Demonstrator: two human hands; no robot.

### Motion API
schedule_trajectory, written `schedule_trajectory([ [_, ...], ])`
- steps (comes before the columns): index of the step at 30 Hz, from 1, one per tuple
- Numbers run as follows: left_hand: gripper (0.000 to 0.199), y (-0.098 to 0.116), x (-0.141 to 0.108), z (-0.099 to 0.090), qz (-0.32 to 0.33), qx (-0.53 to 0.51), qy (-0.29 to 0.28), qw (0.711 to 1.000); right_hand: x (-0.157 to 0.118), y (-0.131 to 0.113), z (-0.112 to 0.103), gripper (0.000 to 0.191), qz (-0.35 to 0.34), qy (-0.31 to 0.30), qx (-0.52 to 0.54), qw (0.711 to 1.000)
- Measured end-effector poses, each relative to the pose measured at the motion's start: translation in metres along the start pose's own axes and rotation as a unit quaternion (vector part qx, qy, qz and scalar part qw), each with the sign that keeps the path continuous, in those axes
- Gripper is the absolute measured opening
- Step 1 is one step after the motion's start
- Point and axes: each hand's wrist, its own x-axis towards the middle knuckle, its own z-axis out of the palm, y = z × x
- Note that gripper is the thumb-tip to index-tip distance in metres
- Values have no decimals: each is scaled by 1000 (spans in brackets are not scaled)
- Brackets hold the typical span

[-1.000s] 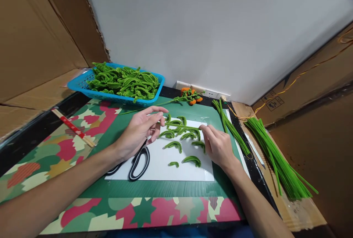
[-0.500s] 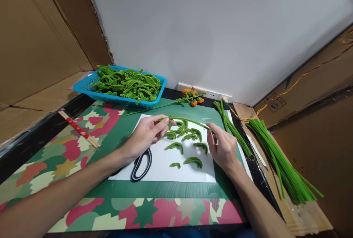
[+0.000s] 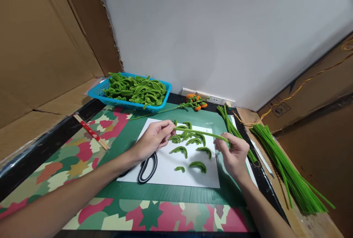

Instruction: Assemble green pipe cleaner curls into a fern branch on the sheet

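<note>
A long green fuzzy stem (image 3: pixel 202 132) stretches nearly straight between my two hands, above a white sheet (image 3: pixel 165 173). Its left end is pinched in the closed fingers of my left hand (image 3: pixel 156 138). My right hand (image 3: pixel 234 153) grips the other end, fingers closed round it. Beneath the stem, several curved green pieces (image 3: pixel 198 166) lie on the sheet, some bunched together near its top. Black scissor handles (image 3: pixel 148 168) rest on the sheet's left part, below my left hand; the rest of the scissors is largely hidden by my forearm.
At the back left a blue basket (image 3: pixel 128 104) is heaped with green fuzzy pieces. An orange-flowered stem (image 3: pixel 197 102) lies behind the sheet. Bundles of green stems (image 3: pixel 292 171) and a pale blade-like tool (image 3: pixel 261 159) lie at the right. Wrapped chopsticks (image 3: pixel 91 131) lie at the left.
My right hand has moved outward to the right, and the stem now runs straighter between my hands. The whole view has shifted slightly, with things appearing lower and further right.
</note>
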Motion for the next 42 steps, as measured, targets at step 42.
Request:
schedule_trajectory([
  [42,30,7,-34,37,-186,17,-310,932,-16,-25,32,58,57,-99,146,983],
])
